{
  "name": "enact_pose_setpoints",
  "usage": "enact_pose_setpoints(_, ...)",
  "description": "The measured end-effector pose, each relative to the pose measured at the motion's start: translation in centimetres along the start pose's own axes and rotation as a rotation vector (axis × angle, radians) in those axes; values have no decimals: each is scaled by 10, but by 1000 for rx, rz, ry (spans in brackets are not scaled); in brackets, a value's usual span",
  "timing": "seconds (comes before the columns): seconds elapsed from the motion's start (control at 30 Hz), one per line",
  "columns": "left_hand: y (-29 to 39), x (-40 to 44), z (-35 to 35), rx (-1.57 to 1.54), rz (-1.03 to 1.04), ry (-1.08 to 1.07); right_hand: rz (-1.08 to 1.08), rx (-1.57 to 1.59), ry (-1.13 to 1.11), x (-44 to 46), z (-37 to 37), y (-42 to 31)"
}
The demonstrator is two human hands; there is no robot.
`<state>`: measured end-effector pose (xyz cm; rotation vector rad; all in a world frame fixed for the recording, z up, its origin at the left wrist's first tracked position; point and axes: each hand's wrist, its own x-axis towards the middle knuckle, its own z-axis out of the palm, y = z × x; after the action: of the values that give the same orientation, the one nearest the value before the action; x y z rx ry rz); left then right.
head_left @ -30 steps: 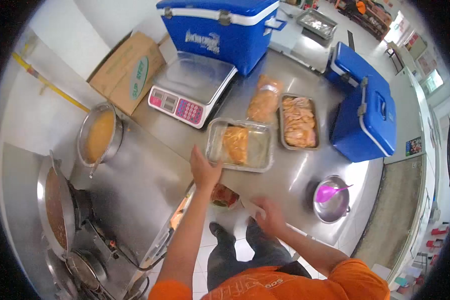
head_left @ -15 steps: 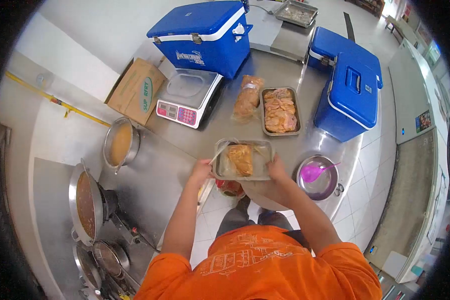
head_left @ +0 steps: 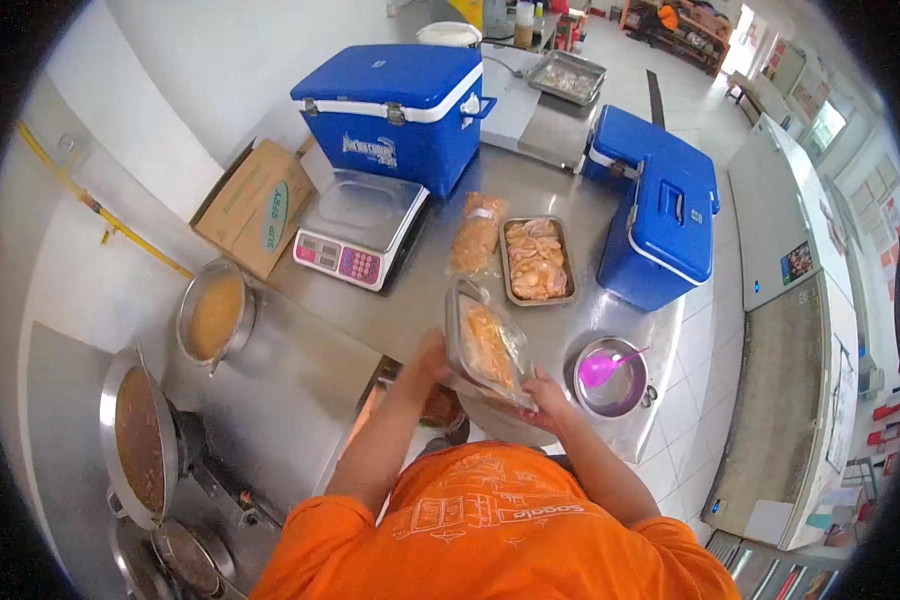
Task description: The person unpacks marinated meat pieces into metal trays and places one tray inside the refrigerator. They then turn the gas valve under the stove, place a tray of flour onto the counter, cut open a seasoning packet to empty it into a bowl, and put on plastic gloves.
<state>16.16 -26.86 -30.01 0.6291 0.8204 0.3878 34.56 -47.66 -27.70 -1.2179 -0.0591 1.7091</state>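
A metal tray (head_left: 454,318) is tilted between my hands, over the near edge of the steel table. In it lies a clear plastic bag of orange-brown food (head_left: 488,345). My left hand (head_left: 432,357) grips the tray's left side. At the lower right corner my right hand (head_left: 544,398) is closed on the tray and the plastic there. Beyond the tray are a second bag of orange food (head_left: 476,235) and a tray of raw meat pieces (head_left: 538,262).
A scale (head_left: 362,225), a blue cooler (head_left: 390,110) and a carton (head_left: 255,210) stand at the back left. Blue coolers (head_left: 660,215) stand on the right, above a steel bowl (head_left: 610,378) with a pink ladle. Pots of food (head_left: 142,440) line the left.
The tray went from the table into both hands, was held level half a second ago, and is now tilted down to the right. The knife seen earlier by my right hand is gone from view.
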Motion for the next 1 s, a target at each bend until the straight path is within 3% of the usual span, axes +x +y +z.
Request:
enact_pose_setpoints(0.07,-58,30,-24,62,-68,-33,-53,27,-20,15,3,1)
enact_pose_setpoints(0.17,-111,19,-61,157,-127,-160,-154,99,161,5,32,-15)
enact_pose_setpoints(0.2,-116,5,-76,189,-126,-224,-166,117,98,8,30,-11)
enact_pose_setpoints(0.27,-87,-12,-88,171,-130,-284,-208,146,-30,19,19,-14)
enact_pose_setpoints(0.33,-33,-51,-81,59,-158,-264,-268,95,75,2,25,-28)
enact_pose_setpoints(0.47,60,-97,-23,-255,165,-414,-507,-246,183,30,-6,-33)
enact_pose_setpoints(0.5,72,-99,-11,-188,216,-366,-481,-339,219,24,1,-37)
enact_pose_setpoints(0.6,77,-82,-17,461,141,16,-462,-583,266,3,23,-52)
enact_pose_setpoints(0.7,61,-83,-45,32,-62,44,-518,131,27,-2,30,-47)
enact_pose_setpoints(0.77,36,-80,-51,-198,21,25,-709,-60,-116,8,23,-17)
enact_pose_setpoints(0.83,18,-78,-54,-312,94,45,-737,-371,-151,-2,33,-12)
enact_pose_setpoints(0.9,17,-84,-61,-229,120,135,-588,-793,-78,-12,39,-22)
enact_pose_setpoints(0.93,18,-90,-65,-192,134,183,-639,-1037,-11,21,5,-30)
enact_pose_setpoints(1.0,19,-95,-93,-194,121,170,-731,-420,318,31,-35,-57)
